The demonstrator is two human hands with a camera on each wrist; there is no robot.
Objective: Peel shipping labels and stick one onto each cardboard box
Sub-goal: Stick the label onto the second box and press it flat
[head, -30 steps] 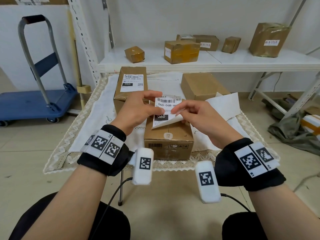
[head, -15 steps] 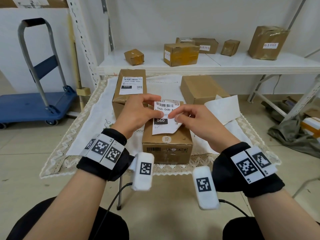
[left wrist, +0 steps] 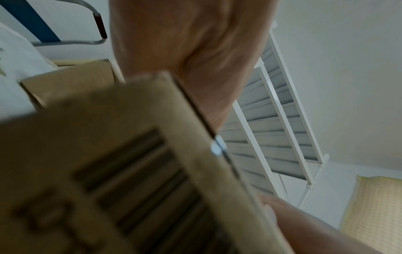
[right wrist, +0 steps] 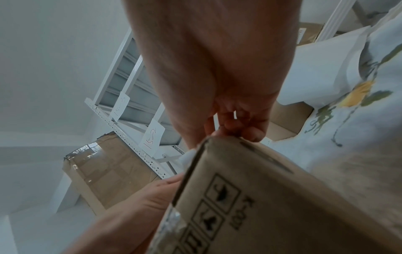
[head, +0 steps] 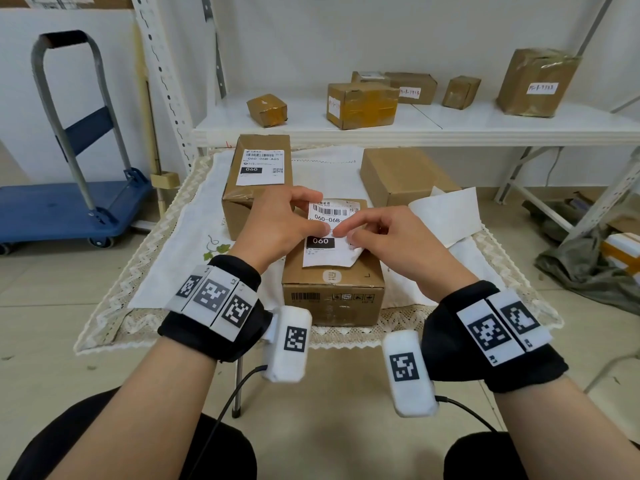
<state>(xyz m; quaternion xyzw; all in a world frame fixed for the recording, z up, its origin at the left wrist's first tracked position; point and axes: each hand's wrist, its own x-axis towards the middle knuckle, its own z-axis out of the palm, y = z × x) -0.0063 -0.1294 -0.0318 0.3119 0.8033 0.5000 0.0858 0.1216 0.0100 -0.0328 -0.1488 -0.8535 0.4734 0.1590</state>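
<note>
A white shipping label (head: pixel 325 252) lies on top of the front cardboard box (head: pixel 332 289) at the table's near edge; its lower right corner curls up. My left hand (head: pixel 277 226) holds the label's left edge, thumb on top of it. My right hand (head: pixel 398 244) presses the label's middle with a straight index finger, its other fingers curled at the right edge. The wrist views show the same box close up (left wrist: pixel 130 171) (right wrist: pixel 282 206) under the palms. A second box (head: pixel 242 202) at the back left carries a label (head: pixel 261 166). A third, bare box (head: pixel 405 174) stands at the back right.
A white backing sheet (head: pixel 450 216) lies right of the front box on the lace-edged cloth (head: pixel 180 237). Behind the table, a white shelf (head: pixel 450 129) holds several taped parcels. A blue platform cart (head: pixel 62 206) stands at the left, and grey cloth lies on the floor at the right.
The label, held up and tilted a second ago, has come down flat onto the front box. My right index finger has moved from the label's right edge onto its middle.
</note>
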